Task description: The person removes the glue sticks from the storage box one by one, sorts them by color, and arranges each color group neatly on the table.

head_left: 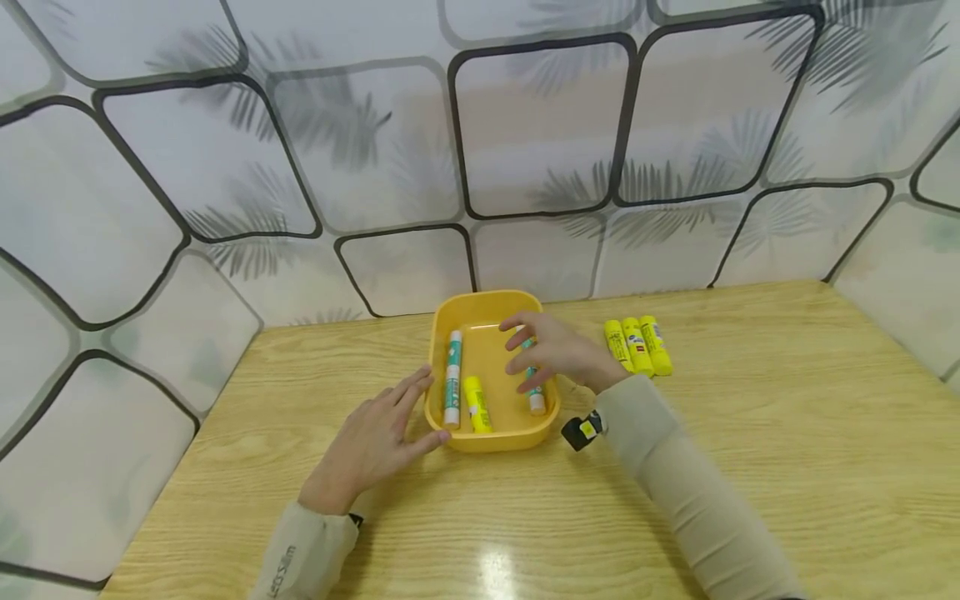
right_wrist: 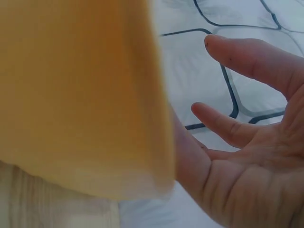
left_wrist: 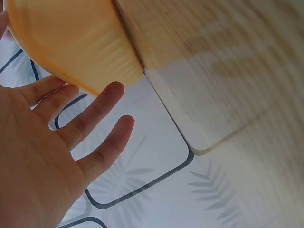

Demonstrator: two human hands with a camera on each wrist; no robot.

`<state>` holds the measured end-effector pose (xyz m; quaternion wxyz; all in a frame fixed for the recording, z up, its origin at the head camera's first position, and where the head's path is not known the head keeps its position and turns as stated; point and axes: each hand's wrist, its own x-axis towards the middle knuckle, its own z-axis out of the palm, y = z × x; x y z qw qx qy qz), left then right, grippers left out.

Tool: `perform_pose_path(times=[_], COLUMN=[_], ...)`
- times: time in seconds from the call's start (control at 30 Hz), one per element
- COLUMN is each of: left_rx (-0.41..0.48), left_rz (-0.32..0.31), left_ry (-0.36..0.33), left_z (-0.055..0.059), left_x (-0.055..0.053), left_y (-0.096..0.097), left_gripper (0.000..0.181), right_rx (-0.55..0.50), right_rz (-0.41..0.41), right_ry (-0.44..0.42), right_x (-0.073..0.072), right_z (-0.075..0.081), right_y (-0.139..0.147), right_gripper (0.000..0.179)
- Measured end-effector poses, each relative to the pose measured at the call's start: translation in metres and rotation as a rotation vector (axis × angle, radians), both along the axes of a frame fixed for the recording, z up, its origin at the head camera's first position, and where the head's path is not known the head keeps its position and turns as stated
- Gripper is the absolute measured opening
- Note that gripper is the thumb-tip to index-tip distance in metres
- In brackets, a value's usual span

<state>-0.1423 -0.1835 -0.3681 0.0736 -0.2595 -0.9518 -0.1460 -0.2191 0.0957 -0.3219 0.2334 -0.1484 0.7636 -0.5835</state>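
Observation:
An orange-yellow plastic basin (head_left: 491, 442) stands on the table. Inside it, along the left wall, lies a teal-and-white glue stick (head_left: 452, 379), with a yellow glue stick (head_left: 477, 406) to its right. Another teal-and-white glue stick (head_left: 536, 398) lies along the right wall, partly covered by my right hand (head_left: 558, 350). That hand hovers over the basin's right side, fingers spread and holding nothing. My left hand (head_left: 378, 437) is at the left rim, fingers extended and thumb near the front left corner. In the left wrist view, its fingertips overlap the basin's edge (left_wrist: 71, 42).
Three yellow glue sticks (head_left: 637, 346) lie side by side on the table, right of the basin. The wood-grain table (head_left: 787, 433) ends at a patterned wall covering (head_left: 540, 133) close behind the basin. A small black device (head_left: 581, 431) sits at my right wrist.

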Motion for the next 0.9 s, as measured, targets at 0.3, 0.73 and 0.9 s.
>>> perform_pose_path(times=[0.3,0.73,0.9], left_rx=[0.006,0.013,0.013], left_rz=[-0.003,-0.006,-0.005], left_ry=[-0.007,-0.007,-0.009], left_z=[-0.001,0.000,0.000], left_x=[-0.001,-0.001,-0.001], left_y=[0.000,0.000,0.000], left_gripper=[0.076,0.077,0.078], right_rx=[0.032,0.089,0.089], right_rz=[0.002,-0.008,-0.021], right_ry=[-0.041,-0.057,-0.076], right_x=[0.004,0.011,0.013], right_z=[-0.010,-0.020,-0.026], right_y=[-0.015,-0.033,-0.037], right_gripper=[0.066,0.064,0.063])
